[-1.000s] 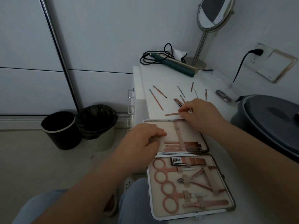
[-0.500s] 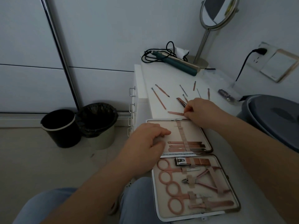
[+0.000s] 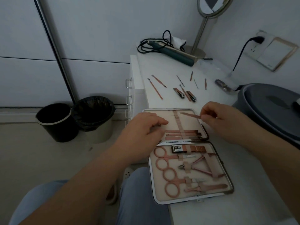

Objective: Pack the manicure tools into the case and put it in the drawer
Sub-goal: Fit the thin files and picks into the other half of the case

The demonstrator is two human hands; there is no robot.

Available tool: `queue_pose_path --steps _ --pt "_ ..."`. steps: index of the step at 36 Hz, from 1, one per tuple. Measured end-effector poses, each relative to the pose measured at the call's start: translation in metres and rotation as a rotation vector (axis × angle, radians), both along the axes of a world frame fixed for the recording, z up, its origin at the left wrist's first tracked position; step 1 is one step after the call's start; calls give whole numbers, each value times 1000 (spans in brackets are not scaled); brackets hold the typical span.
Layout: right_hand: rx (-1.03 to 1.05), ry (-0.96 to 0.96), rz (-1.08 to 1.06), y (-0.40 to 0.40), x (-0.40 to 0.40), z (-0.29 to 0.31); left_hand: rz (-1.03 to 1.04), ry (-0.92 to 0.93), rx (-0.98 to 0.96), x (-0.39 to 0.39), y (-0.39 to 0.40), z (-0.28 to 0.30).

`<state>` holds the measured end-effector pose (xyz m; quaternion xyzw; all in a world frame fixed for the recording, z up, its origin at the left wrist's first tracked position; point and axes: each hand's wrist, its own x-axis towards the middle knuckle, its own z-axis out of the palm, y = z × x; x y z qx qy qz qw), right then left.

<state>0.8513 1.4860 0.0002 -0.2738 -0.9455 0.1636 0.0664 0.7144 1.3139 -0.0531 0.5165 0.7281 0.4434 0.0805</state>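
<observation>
**A:** so which way is the thin tool (image 3: 190,115) being pointed right now?

**B:** Its long axis is being kept nearly level across the upper half of the open case (image 3: 204,129), running left to right with a slight tilt, the left tip a bit farther from the camera. One end is being pinched by the right hand (image 3: 218,118), fingertips curled round it, and the free end is being aimed left toward the centre strap. It's being held just over the lining; whether it's touching can't be told.

**A:** and the other hand?

**B:** The left hand (image 3: 142,129) is being rested on the left side of that same upper half, fingers loosely bent, nothing being gripped as far as can be seen. The case itself is being left lying open flat on the white desk (image 3: 162,65), hinge running side to side, scissors (image 3: 164,157) and nippers (image 3: 197,168) being kept under straps in the lower half.

**A:** anything changed from half a second ago?

**B:** Yep. Back then the tool was being picked off the desk just past the case's far edge; now it's being carried over the case interior. With the right hand pulled back, two nail clippers (image 3: 179,93) are being uncovered among the loose tools (image 3: 155,86) lying further up the desk. The left hand is being kept about where it was.
</observation>
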Motion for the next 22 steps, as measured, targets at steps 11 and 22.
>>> queue_pose_path --steps 11,22 --pt "-89 -29 -55 4 13 -9 -5 90 -162 6 -1 -7" --pt "-54 -26 0 7 3 -13 -11 54 -143 7 -2 -7"
